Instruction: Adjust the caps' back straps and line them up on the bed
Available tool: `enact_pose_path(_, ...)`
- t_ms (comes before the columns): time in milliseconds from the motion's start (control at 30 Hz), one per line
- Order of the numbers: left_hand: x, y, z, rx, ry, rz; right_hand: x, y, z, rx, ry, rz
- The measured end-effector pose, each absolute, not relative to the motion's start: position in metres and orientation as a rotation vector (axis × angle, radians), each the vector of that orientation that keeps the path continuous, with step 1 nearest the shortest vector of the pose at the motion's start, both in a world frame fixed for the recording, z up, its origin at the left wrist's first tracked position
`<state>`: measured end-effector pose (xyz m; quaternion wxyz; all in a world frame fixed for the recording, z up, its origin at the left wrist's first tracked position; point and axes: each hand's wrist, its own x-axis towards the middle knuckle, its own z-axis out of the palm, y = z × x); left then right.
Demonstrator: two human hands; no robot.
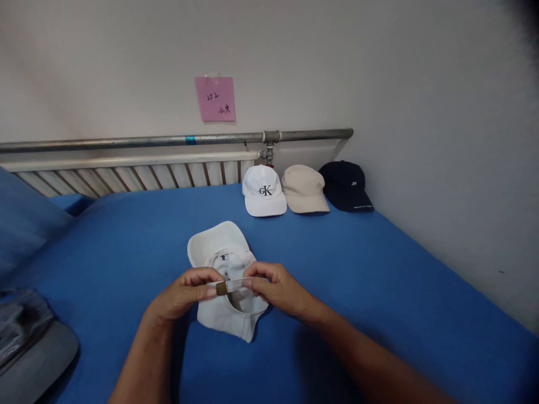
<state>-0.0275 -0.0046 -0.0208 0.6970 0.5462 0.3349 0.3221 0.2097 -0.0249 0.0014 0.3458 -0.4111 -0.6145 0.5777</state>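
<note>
A white cap (225,252) lies upside down on the blue sheet (379,280), brim pointing away from me. My left hand (185,294) and my right hand (280,289) both pinch its back strap (236,285), which is stretched between them. A small brass buckle (221,288) sits on the strap at my left fingertips.
Three caps stand in a row at the far edge: a white one with a black logo (263,192), a beige one (304,189) and a dark navy one (347,186). A grey cap (31,350) lies at the lower left, a blue pillow (25,221) at the left. Behind are a radiator, a metal pipe and a pink note (215,99).
</note>
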Motion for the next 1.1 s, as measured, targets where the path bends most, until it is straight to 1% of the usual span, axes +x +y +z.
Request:
enact_pose_path(167,-0.0271,-0.0047,-0.0205,1.233,0.746,0.726,0.2094,-0.0256,-0.0011,-1.075,-1.658,1.418)
enact_pose_path(633,-0.0246,-0.0046,-0.0169,1.265,0.776,0.632,0.211,-0.0262,0.0038,-1.051,-1.768,1.478)
enact_pose_path(933,-0.0234,-0.0072,-0.0129,1.283,0.801,0.614,0.2086,-0.0279,0.0027,-1.003,-1.787,1.346)
enact_pose_path(1100,-0.0247,-0.007,-0.0154,1.276,0.802,0.616,0.2062,-0.0297,0.0008,-1.006,-1.768,1.394)
